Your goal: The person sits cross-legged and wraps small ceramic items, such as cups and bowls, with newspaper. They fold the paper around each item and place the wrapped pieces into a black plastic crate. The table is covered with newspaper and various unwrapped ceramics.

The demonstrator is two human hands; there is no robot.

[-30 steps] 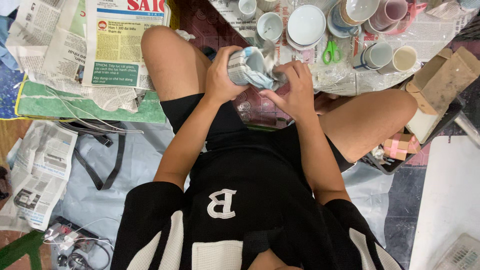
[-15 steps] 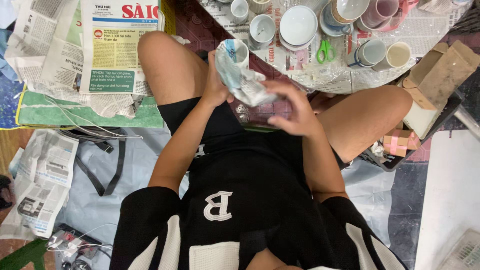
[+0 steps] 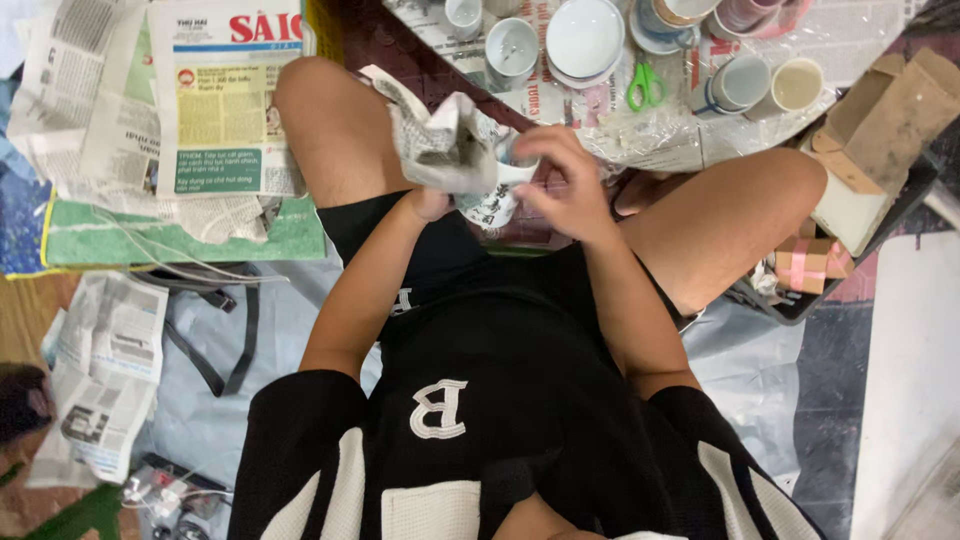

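Observation:
I sit on the floor with both knees spread. Between them my left hand (image 3: 432, 200) holds a white ceramic cup (image 3: 497, 200) with dark markings, half covered by a crumpled sheet of newspaper (image 3: 440, 140). My left fingers are mostly hidden under the paper. My right hand (image 3: 562, 180) grips the cup's rim and the paper's edge from the right side. The paper bunches up over the cup's top and left.
Ahead lie several cups and bowls (image 3: 585, 38) on newspaper, with green scissors (image 3: 646, 85) among them. A cardboard box (image 3: 880, 120) sits at the right, small pink boxes (image 3: 805, 262) below it. Newspaper sheets (image 3: 215, 100) cover the left floor; a black strap (image 3: 215, 340) lies nearby.
The cup has turned in my hands and the newspaper has been pulled further over it. My right hand moved from below the cup up to its rim.

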